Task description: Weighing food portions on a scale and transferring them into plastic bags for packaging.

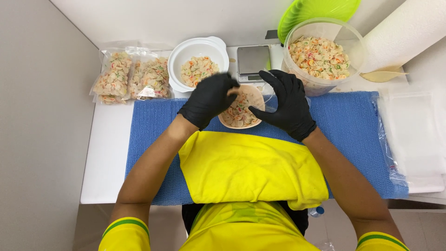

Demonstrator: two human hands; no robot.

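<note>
on blue mat [353,121], tan bowl [241,111] holds seemingly multicoloured crackers.

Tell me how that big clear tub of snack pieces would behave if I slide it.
The clear tub is tall and filled near the brim, so it probably feels weighty and might tip if pushed high. It is open, with the green lid behind it, so pieces could spill.

Black gloves on hands [209,98], yellow green-trimmed sleeves.
</note>
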